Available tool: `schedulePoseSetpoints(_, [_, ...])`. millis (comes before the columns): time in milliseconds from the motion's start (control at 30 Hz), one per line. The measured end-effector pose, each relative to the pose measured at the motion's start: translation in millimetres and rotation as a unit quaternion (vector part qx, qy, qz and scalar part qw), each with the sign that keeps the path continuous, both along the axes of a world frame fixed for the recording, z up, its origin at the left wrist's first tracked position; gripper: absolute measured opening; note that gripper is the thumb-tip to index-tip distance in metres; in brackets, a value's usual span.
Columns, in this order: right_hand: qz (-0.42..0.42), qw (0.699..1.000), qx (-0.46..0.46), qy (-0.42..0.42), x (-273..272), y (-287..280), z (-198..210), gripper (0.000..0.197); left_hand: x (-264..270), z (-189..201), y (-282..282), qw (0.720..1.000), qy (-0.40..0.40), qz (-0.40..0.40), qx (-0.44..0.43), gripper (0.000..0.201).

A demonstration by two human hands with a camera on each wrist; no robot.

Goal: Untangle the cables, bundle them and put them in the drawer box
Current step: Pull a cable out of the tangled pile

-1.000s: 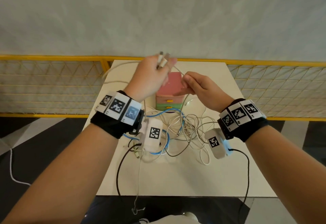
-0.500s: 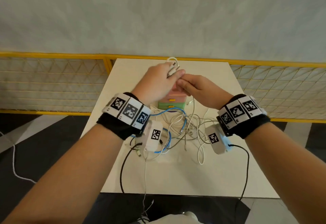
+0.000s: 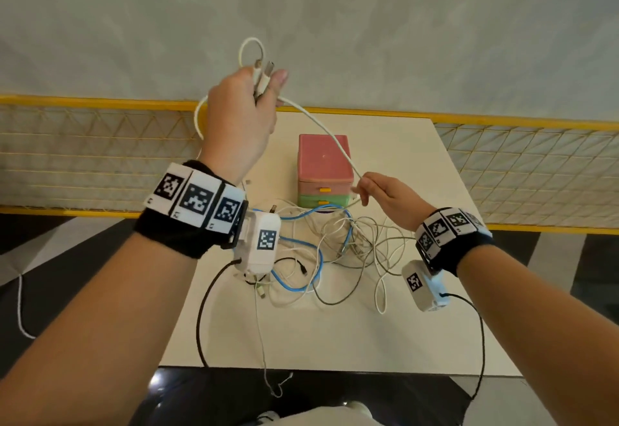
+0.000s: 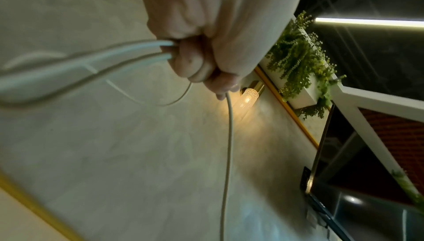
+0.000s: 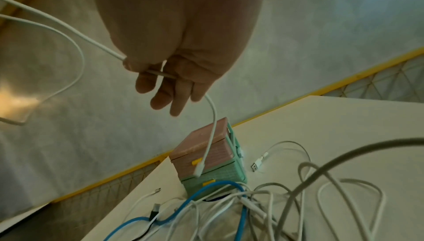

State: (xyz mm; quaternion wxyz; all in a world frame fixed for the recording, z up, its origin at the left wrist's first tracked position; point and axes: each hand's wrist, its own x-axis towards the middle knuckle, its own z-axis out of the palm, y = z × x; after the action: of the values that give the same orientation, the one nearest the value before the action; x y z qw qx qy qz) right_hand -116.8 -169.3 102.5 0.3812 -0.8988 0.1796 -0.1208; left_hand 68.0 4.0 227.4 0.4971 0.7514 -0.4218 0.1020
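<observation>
The left hand [image 3: 239, 114] is raised, clenched around the looped white cable [image 3: 321, 127] and its plugs. The right hand [image 3: 388, 196], lower, pinches that cable's free end above the drawer box [image 3: 324, 171] and the tangled cables [image 3: 335, 251].

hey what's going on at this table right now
A person is sorting a pile of tangled cables on a white table. Their raised left hand grips loops of a white cable along with its connectors, while the right hand pinches the same cable lower down, near the closed pink and green drawer box. The blue, grey and other white cables lie knotted in front of the box.
</observation>
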Motion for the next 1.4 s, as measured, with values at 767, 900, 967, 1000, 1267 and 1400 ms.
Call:
schedulePoseSetpoints(767, [-0.066, 0.979, -0.177, -0.08, -12, 68, 100, 0.048, -34, -14, 12, 0.97, 0.162, -0.183, 0.001, 0.039])
schedulePoseSetpoints(900, [-0.041, 0.981, -0.178, -0.06, -16, 92, 105, 0.018, -43, -16, 24, 0.955, 0.172, -0.24, -0.014, 0.025])
schedulePoseSetpoints(967, [-0.03, 0.981, -0.19, -0.02, -26, 101, 113, 0.012, -39, -13, 32, 0.942, 0.209, -0.258, -0.055, 0.012])
schedulePoseSetpoints(1000, [-0.008, 0.979, -0.202, 0.017, -32, 105, 117, 0.014, -35, -13, 36, 0.935, 0.236, -0.255, -0.066, 0.014])
schedulePoseSetpoints(1267, [0.151, 0.943, -0.061, 0.291, -65, 152, 137, 0.055, -40, -9, 55, 0.889, 0.306, -0.338, 0.038, 0.034])
schedulePoseSetpoints(1400, [0.055, 0.984, -0.051, 0.162, -64, 156, 138, 0.041, -57, -8, 63, 0.882, 0.27, -0.378, 0.081, 0.032])
